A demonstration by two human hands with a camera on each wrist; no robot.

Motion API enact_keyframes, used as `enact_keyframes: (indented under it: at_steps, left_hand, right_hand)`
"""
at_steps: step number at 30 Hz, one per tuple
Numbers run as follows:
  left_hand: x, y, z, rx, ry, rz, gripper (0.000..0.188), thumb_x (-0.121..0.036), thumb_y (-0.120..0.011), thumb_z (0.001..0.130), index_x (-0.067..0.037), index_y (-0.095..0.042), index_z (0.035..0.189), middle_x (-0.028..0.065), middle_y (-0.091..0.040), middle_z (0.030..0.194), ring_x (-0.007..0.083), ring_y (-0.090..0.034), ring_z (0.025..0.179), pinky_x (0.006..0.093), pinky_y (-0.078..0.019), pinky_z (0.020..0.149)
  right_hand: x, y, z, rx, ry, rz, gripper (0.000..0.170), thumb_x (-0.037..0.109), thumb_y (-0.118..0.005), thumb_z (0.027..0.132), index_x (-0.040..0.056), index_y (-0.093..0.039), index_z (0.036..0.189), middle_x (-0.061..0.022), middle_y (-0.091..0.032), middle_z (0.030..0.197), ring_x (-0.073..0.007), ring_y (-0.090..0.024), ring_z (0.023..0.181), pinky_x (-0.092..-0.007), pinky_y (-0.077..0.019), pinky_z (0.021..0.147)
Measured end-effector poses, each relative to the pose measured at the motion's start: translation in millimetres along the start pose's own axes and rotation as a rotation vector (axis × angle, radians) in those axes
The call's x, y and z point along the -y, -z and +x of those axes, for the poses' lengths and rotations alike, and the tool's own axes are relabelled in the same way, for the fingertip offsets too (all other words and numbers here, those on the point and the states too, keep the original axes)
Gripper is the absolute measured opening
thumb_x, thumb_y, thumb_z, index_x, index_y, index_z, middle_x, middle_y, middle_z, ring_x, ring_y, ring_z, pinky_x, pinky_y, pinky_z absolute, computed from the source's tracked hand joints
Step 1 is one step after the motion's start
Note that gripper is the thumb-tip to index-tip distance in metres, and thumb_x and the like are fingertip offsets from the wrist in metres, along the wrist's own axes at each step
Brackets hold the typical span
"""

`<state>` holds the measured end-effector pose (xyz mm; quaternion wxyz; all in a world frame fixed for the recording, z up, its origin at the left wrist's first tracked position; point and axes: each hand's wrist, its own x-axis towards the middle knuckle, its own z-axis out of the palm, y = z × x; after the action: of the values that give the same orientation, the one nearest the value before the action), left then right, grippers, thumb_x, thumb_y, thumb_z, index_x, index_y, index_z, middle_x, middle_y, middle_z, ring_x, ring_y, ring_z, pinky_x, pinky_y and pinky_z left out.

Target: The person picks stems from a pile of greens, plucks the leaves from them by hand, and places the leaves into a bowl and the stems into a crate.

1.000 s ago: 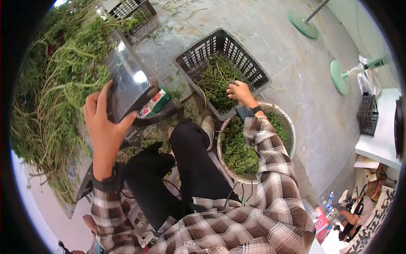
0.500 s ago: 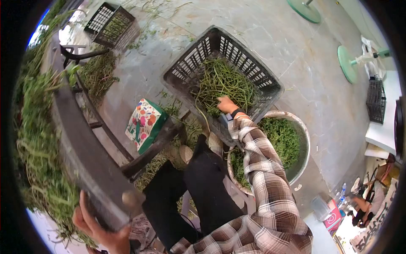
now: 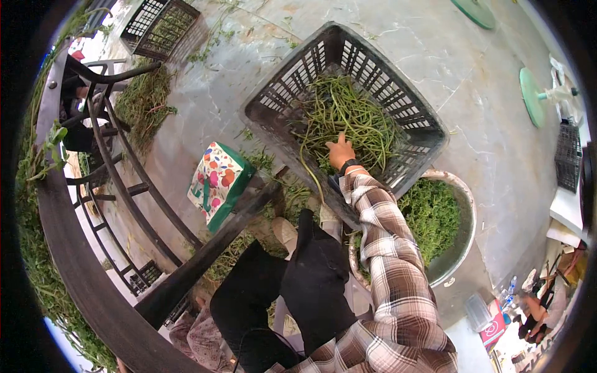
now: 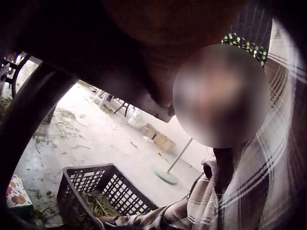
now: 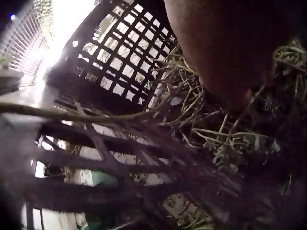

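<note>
My right hand (image 3: 341, 151) is low in the large black crate (image 3: 429, 118), resting on a loose heap of green stems (image 3: 357, 121) with its fingers spread. The right wrist view shows that hand (image 5: 225, 52) from close up over stems and small leaves (image 5: 230, 148); its fingertips are hidden. My left hand (image 4: 168, 43) fills the upper part of the left wrist view, dark and blurred, beside a dark surface; its fingers cannot be made out. In the head view a long curved black edge (image 3: 81, 248) runs down the left side, with leafy stems beyond it.
A round tub (image 3: 471, 214) of chopped greens stands right of the crate. A floral box (image 3: 214, 180) lies left of it, near black curved rails (image 3: 134, 193). A smaller crate (image 3: 163, 31) stands at upper left, green round bases (image 3: 532, 96) at right.
My left hand has dropped down and almost out of the head view, and the black edge has swung left. My right hand has moved nearer the crate's close side, its fingers now more spread.
</note>
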<state>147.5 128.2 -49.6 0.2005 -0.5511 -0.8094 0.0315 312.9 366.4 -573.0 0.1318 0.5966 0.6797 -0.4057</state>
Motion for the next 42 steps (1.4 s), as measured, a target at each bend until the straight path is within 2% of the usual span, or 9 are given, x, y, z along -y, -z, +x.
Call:
enact_keyframes:
  at_steps: [3, 6, 16, 19, 23, 30, 34, 39, 42]
  left_hand:
    - [0, -4, 1, 0.007, -0.01, 0.014, 0.073, -0.056, -0.061, 0.077, 0.003, -0.052, 0.119, 0.0119, -0.05, 0.093, 0.0251, -0.043, 0.083, 0.0373, -0.0345, 0.073]
    - [0, -7, 1, 0.026, -0.016, 0.019, 0.072, -0.056, -0.061, 0.078, 0.003, -0.053, 0.119, 0.0118, -0.05, 0.093, 0.0251, -0.043, 0.083, 0.0373, -0.0345, 0.073]
    - [4, -17, 5, 0.031, -0.042, 0.034, 0.071, -0.056, -0.06, 0.079, 0.003, -0.053, 0.119, 0.0115, -0.051, 0.092, 0.025, -0.044, 0.083, 0.0371, -0.0346, 0.073]
    - [3, -15, 6, 0.038, -0.046, 0.039, 0.07, -0.055, -0.059, 0.079, 0.003, -0.053, 0.119, 0.0114, -0.051, 0.092, 0.025, -0.044, 0.083, 0.0371, -0.0347, 0.073]
    - [2, -9, 7, 0.036, -0.036, 0.038, 0.07, -0.055, -0.059, 0.079, 0.002, -0.053, 0.118, 0.0113, -0.051, 0.092, 0.0249, -0.044, 0.083, 0.037, -0.0347, 0.073]
    - [-2, 5, 0, 0.02, -0.017, 0.009, 0.069, -0.055, -0.058, 0.08, 0.002, -0.053, 0.118, 0.0111, -0.051, 0.091, 0.0249, -0.044, 0.082, 0.0369, -0.0348, 0.073]
    - [-8, 16, 3, 0.019, -0.04, 0.02, 0.068, -0.054, -0.057, 0.081, 0.003, -0.053, 0.118, 0.0106, -0.05, 0.089, 0.0244, -0.045, 0.081, 0.0365, -0.0357, 0.071]
    - [-11, 14, 3, -0.001, -0.037, 0.07, 0.067, -0.055, -0.055, 0.082, 0.003, -0.054, 0.116, 0.0097, -0.048, 0.086, 0.0228, -0.047, 0.076, 0.0352, -0.0384, 0.065]
    - [-16, 14, 7, -0.012, -0.067, 0.062, 0.067, -0.055, -0.056, 0.082, 0.003, -0.054, 0.117, 0.0102, -0.049, 0.086, 0.0228, -0.047, 0.077, 0.0354, -0.0385, 0.065]
  right_hand:
    - [1, -5, -3, -0.236, 0.115, -0.021, 0.028, 0.007, -0.051, 0.084, 0.0137, -0.063, 0.108, -0.0232, -0.028, 0.134, -0.0466, -0.04, 0.112, -0.05, -0.0453, 0.086]
    - [5, 3, -7, -0.131, 0.05, -0.068, 0.039, 0.001, -0.051, 0.082, 0.0149, -0.058, 0.118, -0.0253, -0.025, 0.134, -0.0506, -0.034, 0.118, -0.0488, -0.046, 0.089]
    - [3, 0, -3, -0.089, 0.007, -0.07, 0.052, 0.0, -0.052, 0.079, 0.0108, -0.044, 0.129, -0.0247, -0.023, 0.137, -0.0499, -0.037, 0.115, -0.0494, -0.0455, 0.087]
    - [-6, -10, 2, -0.194, 0.082, -0.022, 0.036, 0.007, -0.051, 0.083, 0.0064, -0.054, 0.119, -0.0179, -0.031, 0.136, -0.0442, -0.04, 0.115, -0.05, -0.0444, 0.089]
    - [-9, -4, 3, -0.152, 0.061, 0.034, 0.045, 0.003, -0.05, 0.078, 0.0036, -0.049, 0.123, -0.0207, -0.034, 0.134, -0.046, -0.042, 0.111, -0.0478, -0.0399, 0.093]
    - [-19, 44, -6, -0.341, 0.345, 0.281, 0.03, 0.014, -0.052, 0.076, 0.002, -0.064, 0.101, -0.0181, -0.058, 0.101, -0.0365, -0.054, 0.093, -0.0408, -0.0432, 0.084]
    - [-25, 99, -65, -0.337, 0.527, 0.558, 0.025, 0.016, -0.054, 0.077, 0.0034, -0.066, 0.094, -0.0147, -0.061, 0.096, -0.0309, -0.058, 0.089, -0.0352, -0.0455, 0.08]
    - [-46, 187, -212, -0.101, 0.458, 0.604, 0.024, 0.017, -0.053, 0.084, 0.0008, -0.063, 0.099, -0.0102, -0.062, 0.101, -0.0207, -0.059, 0.092, -0.0299, -0.0447, 0.082]
    - [-100, 193, -260, 0.277, 0.253, 0.499, 0.025, 0.019, -0.056, 0.08, 0.0054, -0.064, 0.099, -0.0107, -0.063, 0.095, -0.0215, -0.06, 0.086, -0.0329, -0.0467, 0.077]
